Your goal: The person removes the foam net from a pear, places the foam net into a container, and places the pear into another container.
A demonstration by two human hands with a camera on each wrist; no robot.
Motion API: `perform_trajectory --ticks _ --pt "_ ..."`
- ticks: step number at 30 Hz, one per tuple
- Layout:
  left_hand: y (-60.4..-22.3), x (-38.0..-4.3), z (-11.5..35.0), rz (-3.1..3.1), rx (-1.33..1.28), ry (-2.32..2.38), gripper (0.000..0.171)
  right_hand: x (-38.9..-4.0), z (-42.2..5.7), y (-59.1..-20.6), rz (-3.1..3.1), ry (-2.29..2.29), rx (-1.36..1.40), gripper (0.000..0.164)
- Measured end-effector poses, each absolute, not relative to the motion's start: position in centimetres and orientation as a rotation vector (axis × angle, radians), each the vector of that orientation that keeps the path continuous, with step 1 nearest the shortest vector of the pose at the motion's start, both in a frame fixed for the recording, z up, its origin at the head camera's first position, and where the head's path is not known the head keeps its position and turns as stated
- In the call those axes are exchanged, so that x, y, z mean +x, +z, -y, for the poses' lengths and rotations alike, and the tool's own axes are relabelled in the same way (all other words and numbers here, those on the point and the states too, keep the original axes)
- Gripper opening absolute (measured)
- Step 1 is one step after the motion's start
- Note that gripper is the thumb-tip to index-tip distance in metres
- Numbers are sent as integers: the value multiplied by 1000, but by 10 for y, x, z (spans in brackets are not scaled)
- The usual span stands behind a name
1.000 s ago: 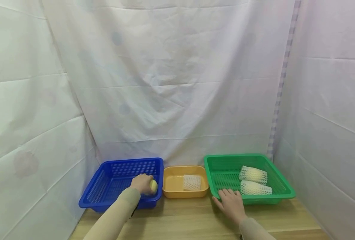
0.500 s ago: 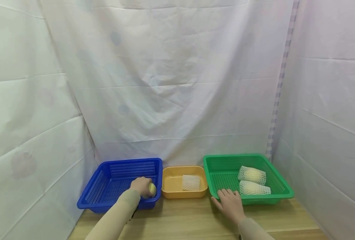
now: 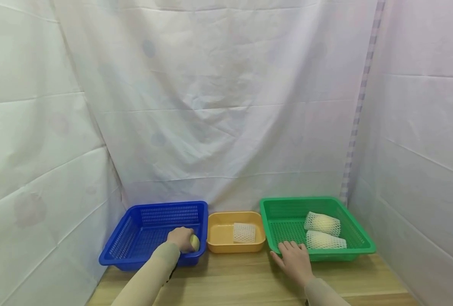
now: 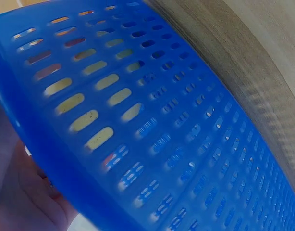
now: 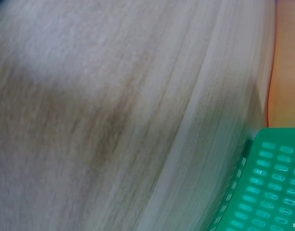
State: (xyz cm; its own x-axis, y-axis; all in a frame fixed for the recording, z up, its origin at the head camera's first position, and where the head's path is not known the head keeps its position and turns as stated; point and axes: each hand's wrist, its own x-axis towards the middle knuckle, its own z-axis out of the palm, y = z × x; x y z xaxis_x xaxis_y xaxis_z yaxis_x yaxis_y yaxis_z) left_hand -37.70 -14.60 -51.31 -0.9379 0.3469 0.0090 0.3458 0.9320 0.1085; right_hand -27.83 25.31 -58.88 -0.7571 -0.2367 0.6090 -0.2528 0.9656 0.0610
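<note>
In the head view my left hand (image 3: 181, 239) reaches into the front right corner of the blue basket (image 3: 115, 250), its fingers round a pale yellow fruit (image 3: 195, 242). The left wrist view shows the speckled fruit (image 4: 84, 120) through the slots of the basket wall, with part of the hand (image 4: 34, 202) beyond the rim. My right hand (image 3: 296, 261) rests with extended fingers on the front left rim of the green basket (image 3: 349, 255). Inside that basket lie two pale fruits in white foam nets, one farther back (image 3: 323, 224) and one in front (image 3: 325, 241).
Between the two baskets stands a small orange tray (image 3: 220, 244) with an unfilled white foam net (image 3: 244, 233) lying in it. All three containers stand on a wooden table (image 3: 234, 280). White curtains (image 3: 226, 106) hang behind and at both sides.
The left hand has sunk slightly, with the fruit lower in the corner of the blue basket. My right hand has stayed on the green rim.
</note>
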Motion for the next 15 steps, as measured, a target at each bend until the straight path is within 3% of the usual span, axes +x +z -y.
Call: perform_trajectory --ticks 11,15 --pt "-519 -375 146 -3092 538 138 38 -280 -252 -590 2475 38 341 33" --pt "-515 -372 144 -3086 540 139 45 -280 -253 -590 2489 34 335 33"
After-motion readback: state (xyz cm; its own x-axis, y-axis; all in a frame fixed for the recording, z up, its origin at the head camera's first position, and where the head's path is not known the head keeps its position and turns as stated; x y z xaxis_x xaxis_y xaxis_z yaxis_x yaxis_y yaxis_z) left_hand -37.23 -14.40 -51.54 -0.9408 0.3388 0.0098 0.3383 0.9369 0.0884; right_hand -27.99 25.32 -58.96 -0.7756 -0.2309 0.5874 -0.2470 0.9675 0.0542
